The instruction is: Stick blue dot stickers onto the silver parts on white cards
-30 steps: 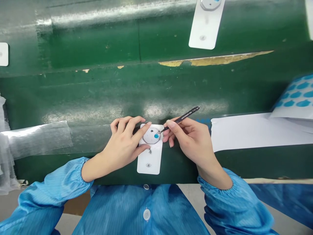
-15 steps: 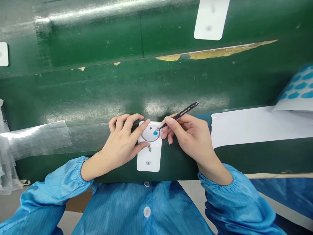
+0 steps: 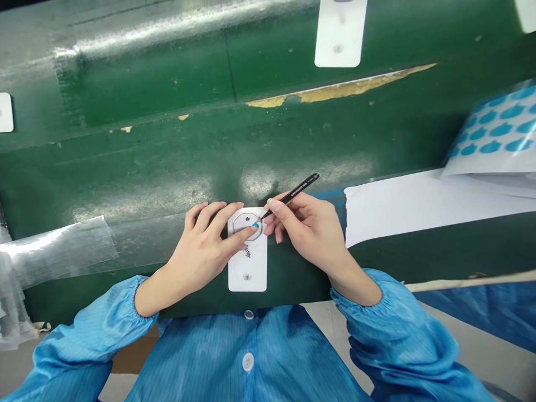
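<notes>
Right now your white card (image 3: 256, 262) lies on the green table (image 3: 167, 167) directly in front of you, with an eight-sided outline and a small dark spot on its far half and small dark prints nearer you. Your left hand (image 3: 205, 240) comes over the card's left side, its grip loose and spread, holding nothing between the fingers; one fingertip rests at the small blue sticker (image 3: 255, 225) inside that outline. At the card's right edge, your right hand (image 3: 310, 226) has its grip closed in a pinch around the black tweezers (image 3: 299, 188), whose tip meets the card beside the sticker; you cannot tell whether the tips are pressed together. To the card's right lies a white paper (image 3: 389, 212), and farther right a sheet of blue stickers (image 3: 489, 125). Clear plastic (image 3: 67, 245) lies left of the card, and a second card (image 3: 340, 36) lies well beyond it.
</notes>
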Demonstrator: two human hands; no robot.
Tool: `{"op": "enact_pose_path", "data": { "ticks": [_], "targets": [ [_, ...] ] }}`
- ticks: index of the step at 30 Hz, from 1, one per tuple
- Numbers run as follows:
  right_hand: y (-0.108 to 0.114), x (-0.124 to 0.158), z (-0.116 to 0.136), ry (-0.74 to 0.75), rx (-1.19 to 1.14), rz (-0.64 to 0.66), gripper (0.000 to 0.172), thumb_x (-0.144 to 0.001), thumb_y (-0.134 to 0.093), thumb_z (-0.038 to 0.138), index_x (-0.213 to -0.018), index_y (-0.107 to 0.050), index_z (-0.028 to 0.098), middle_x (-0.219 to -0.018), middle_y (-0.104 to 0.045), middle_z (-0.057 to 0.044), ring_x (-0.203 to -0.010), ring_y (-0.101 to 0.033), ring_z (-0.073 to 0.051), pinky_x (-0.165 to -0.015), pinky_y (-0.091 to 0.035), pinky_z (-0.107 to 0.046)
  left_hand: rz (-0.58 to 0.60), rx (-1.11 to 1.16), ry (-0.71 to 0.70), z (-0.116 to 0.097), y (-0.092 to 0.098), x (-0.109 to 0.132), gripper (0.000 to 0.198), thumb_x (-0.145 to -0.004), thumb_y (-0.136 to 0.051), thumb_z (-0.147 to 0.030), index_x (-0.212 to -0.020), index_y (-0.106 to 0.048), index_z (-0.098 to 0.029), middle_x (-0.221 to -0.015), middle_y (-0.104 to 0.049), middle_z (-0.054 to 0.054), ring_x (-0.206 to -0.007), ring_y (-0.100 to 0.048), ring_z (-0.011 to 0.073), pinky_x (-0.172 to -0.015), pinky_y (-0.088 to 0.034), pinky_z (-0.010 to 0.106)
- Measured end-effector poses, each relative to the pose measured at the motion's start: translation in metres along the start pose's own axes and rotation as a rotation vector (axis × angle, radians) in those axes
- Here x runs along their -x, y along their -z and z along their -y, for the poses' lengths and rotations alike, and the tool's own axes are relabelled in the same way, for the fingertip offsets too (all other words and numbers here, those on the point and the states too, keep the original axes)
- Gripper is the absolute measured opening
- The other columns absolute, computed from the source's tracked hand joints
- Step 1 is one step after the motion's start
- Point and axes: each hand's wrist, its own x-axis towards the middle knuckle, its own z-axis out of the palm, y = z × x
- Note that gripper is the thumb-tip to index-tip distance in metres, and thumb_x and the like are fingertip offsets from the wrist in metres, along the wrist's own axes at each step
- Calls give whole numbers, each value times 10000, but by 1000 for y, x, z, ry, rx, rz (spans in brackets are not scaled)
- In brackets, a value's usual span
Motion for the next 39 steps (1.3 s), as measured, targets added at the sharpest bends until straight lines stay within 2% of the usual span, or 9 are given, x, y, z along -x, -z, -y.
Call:
{"op": "enact_pose_path", "data": {
  "ticks": [9, 13, 15, 18, 22, 26, 29, 32, 39],
  "targets": [
    [1, 1, 1, 18, -14, 12, 326, -988, -666, 492, -907, -673, 177, -630, -698, -2, -437, -611, -118, -449, -516, -252, 42, -24, 12, -4, 4, -3, 280, -1013, -623, -252, -1288, -667, -262, -1468, -556, 152, -1297, -496, 355, -1056, -385, 551],
    [2, 1, 3, 25, -86, -106, 381, -954, -677, 575, -871, -654, 204, -632, -662, 3, -447, -589, -132, -409, -457, -269, 101, 25, 109, -6, 8, -7, 461, -981, -689, -353, -1371, -533, -163, -1434, -560, 186, -1269, -495, 355, -1028, -394, 517],
    [2, 1, 3, 109, -61, -196, 406, -967, -638, 605, -821, -630, 226, -688, -654, -10, -553, -620, -153, -500, -503, -291, 111, 32, 168, -6, 10, -10, 614, -908, -775, -447, -1366, -501, -144, -1399, -551, 204, -1239, -490, 372, -989, -398, 512],
    [0, 1, 2, 273, -5, -266, 361, -1018, -567, 566, -859, -625, 247, -823, -670, -32, -797, -673, -202, -773, -562, -363, 110, 20, 237, -5, 10, -15, 728, -751, -903, -506, -1240, -521, -127, -1339, -536, 212, -1211, -476, 384, -953, -391, 499],
    [0, 1, 5, 376, 131, -176, 218, -1054, -537, 430, -1046, -669, 257, -913, -641, -36, -861, -633, -207, -808, -517, -369, 112, 87, 273, 1, 13, -16, 750, -607, -995, -467, -1082, -506, -157, -1184, -586, 140, -1128, -508, 350, -904, -406, 466],
    [-4, -6, 18, 420, 242, -25, 186, -1000, -618, 384, -1087, -698, 240, -987, -619, -50, -799, -567, -190, -721, -484, -349, 62, 575, 354, 12, 21, -12, 569, -798, -877, -284, -1202, -486, -199, -1043, -619, 38, -875, -618, 212, -776, -501, 369],
    [-14, -17, 30, 277, 118, 176, 258, -944, -689, 438, -1086, -692, 223, -990, -663, -51, -790, -598, -189, -687, -505, -332, -125, 958, 439, 22, 26, -10, 614, -854, -825, -309, -1357, -481, -231, -1074, -653, 40, -854, -673, 182, -722, -570, 313],
    [-27, -25, 36, 129, -103, 308, 328, -898, -732, 511, -1017, -691, 208, -942, -710, -50, -791, -667, -204, -647, -542, -315, -255, 1123, 500, 28, 24, -11, 573, -809, -867, -354, -1277, -566, -217, -1042, -691, 40, -894, -701, 193, -754, -610, 306],
    [-35, -24, 28, -17, -234, 269, 378, -810, -815, 554, -925, -715, 208, -773, -732, -28, -629, -695, -193, -502, -531, -274, -274, 1215, 505, 21, 11, -10, 539, -793, -878, -366, -1216, -583, -207, -999, -721, 35, -833, -722, 182, -692, -620, 277]
  ]
}}
